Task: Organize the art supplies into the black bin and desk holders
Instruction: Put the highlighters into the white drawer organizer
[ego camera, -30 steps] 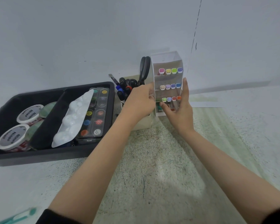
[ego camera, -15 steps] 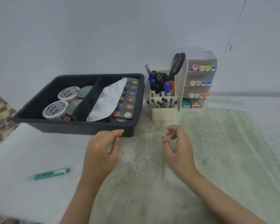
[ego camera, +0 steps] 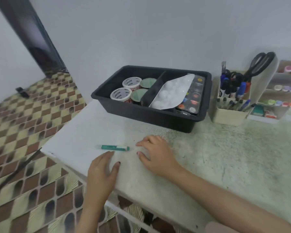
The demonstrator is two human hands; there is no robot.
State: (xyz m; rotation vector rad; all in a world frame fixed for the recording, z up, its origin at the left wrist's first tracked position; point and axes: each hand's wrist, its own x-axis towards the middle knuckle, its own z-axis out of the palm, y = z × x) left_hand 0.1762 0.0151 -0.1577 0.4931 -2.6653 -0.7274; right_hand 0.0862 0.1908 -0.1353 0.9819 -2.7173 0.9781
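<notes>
One green pen (ego camera: pixel 114 147) lies between two empty, open hands: left (ego camera: pixel 102 172), right (ego camera: pixel 158 154), seemingly untouched.

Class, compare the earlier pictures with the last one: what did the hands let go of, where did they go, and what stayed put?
Both hands let go of the white marker rack and drew back and leftward. Now the left hand and right hand lie open, either side of the teal pen, neither touching it. The black bin and the pen stayed put.

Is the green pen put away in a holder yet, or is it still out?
Still out. The green pen lies flat on the table, between the left hand and right hand; neither holds it.
</notes>
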